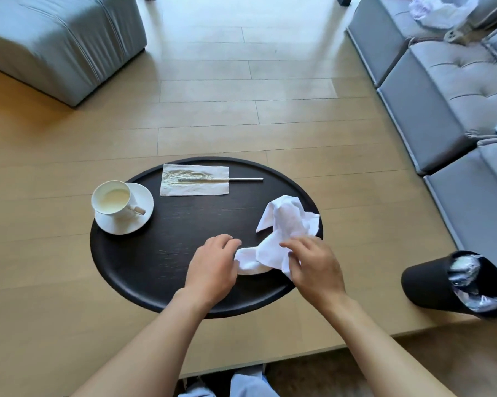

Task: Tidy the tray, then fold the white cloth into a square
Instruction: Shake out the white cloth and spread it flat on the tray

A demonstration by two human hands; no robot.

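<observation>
A round black tray (161, 253) lies on a low wooden table. On its right part sits a crumpled white cloth (284, 224). My left hand (212, 267) pinches the cloth's near left end. My right hand (313, 267) grips its near right part. A white cup (112, 200) with a pale drink stands on a white saucer (144, 196) at the tray's left edge. At the tray's far side a thin metal straw (241, 179) rests across a flat paper napkin (194, 187).
The wooden table (55, 282) reaches past the tray on all sides. A black bin (430, 282) with a plastic liner stands at the table's right near corner. A grey sofa (456, 96) runs along the right, and a grey ottoman (61, 38) stands at the far left.
</observation>
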